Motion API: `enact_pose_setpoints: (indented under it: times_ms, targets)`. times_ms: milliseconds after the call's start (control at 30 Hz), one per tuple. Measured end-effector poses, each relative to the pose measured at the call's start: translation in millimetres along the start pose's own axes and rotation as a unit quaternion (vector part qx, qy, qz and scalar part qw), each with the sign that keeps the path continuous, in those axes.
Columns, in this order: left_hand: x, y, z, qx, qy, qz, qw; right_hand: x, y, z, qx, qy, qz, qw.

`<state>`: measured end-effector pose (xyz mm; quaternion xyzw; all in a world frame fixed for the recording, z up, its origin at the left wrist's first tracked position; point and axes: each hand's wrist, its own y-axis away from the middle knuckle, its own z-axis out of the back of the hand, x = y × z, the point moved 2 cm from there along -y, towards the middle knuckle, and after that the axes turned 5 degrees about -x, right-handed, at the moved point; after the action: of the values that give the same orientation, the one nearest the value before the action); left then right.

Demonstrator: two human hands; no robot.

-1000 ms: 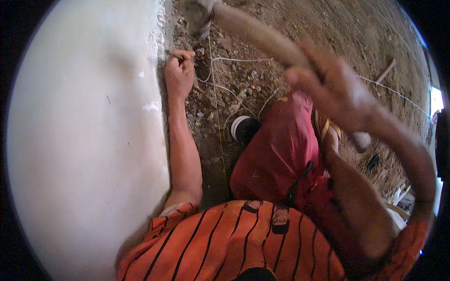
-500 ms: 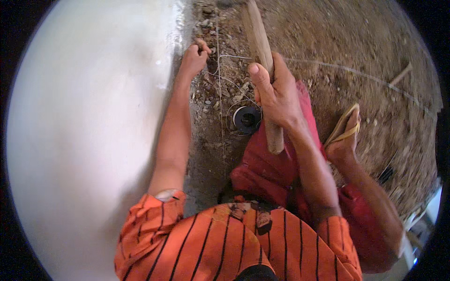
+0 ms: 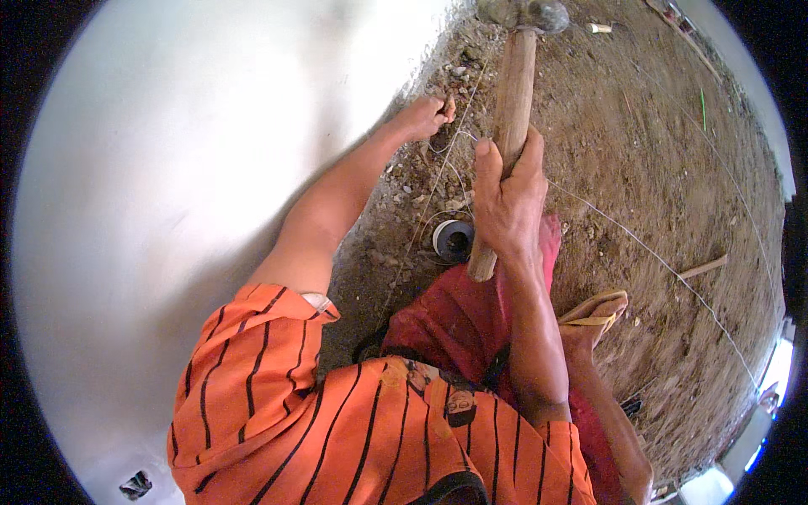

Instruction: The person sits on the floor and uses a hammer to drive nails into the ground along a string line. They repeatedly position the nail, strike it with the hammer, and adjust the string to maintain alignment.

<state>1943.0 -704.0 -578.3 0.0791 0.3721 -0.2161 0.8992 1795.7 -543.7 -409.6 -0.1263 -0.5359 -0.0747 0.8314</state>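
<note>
My right hand (image 3: pixel 511 202) is wrapped round the wooden handle of a hammer (image 3: pixel 515 93), whose metal head points away from me at the top edge. Close to the foot of the white wall, my left hand (image 3: pixel 425 118) is closed with its fingers curled together, low over the rubble; what it grips, if anything, is hidden. A thin string (image 3: pixel 441 172) runs along the ground just right of that hand. Between my arms, beside my red-clothed knee, lies a dark spool (image 3: pixel 454 241) with a pale rim and loose line around it.
A smooth white wall (image 3: pixel 210 168) fills the left side. Rough brown soil (image 3: pixel 623 151) spreads to the right, crossed by another string (image 3: pixel 644 244). A short stick (image 3: pixel 704 268) lies beyond my sandalled foot (image 3: pixel 596 316). A small white piece (image 3: pixel 599 29) lies near the hammer head.
The view has turned, so wall and strings now slant to the right. The hammer's head has come into view. My left hand stays low by the wall, still closed.
</note>
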Motion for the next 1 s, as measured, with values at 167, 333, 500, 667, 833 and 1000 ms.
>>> enact_pose_setpoints:
  times_ms: [167, 333, 500, 667, 833, 1000]
  targets:
    - [-35, 2, 20, -0.022, -0.068, -0.056, 0.996, -61, -6, -20, 0.078, 0.152, -0.024, 0.985]
    - [-15, 9, 14, 0.003, -0.006, 0.011, 1.000, 8, -6, 19, -0.011, 0.019, -0.012, 1.000]
    - [26, 12, 1, -0.041, 0.048, -0.038, 0.997, 103, -8, 59, -0.178, -0.126, 0.182, 0.959]
    - [-7, 7, 10, -0.028, -0.010, 0.000, 1.000, -26, 3, -14, 0.061, 0.228, -0.019, 0.972]
    - [7, 47, 7, -0.063, -0.002, 0.041, 0.997, -9, 33, -33, 0.113, 0.149, 0.000, 0.982]
    - [31, 50, -8, -0.074, 0.032, -0.018, 0.997, -16, 56, -15, 0.042, 0.064, 0.049, 0.996]
